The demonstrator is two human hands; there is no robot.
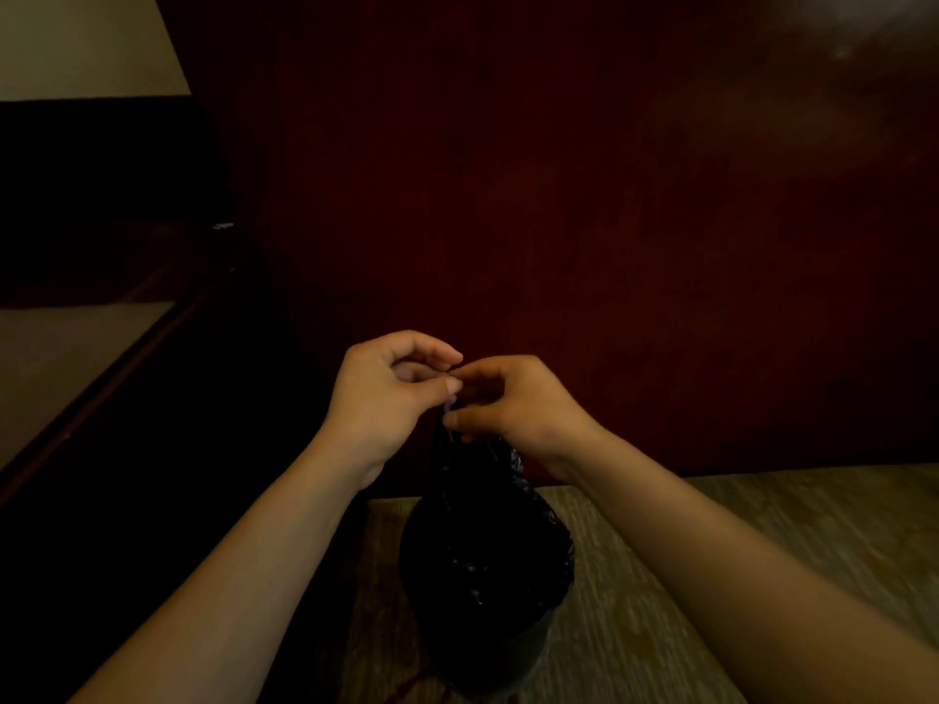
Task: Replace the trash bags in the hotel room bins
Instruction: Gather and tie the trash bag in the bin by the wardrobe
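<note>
A black trash bag hangs gathered at its top above a small bin, whose rim barely shows beneath the bag's bulging lower part. My left hand and my right hand meet just above the bag. Both pinch the bunched neck and a thin pale strip at the bag's mouth, fingertips touching. The bag's contents are hidden.
A dark red-brown wooden panel rises directly behind the bag. Patterned carpet covers the floor on the right. At the left runs a dark ledge with a pale surface. The scene is dim.
</note>
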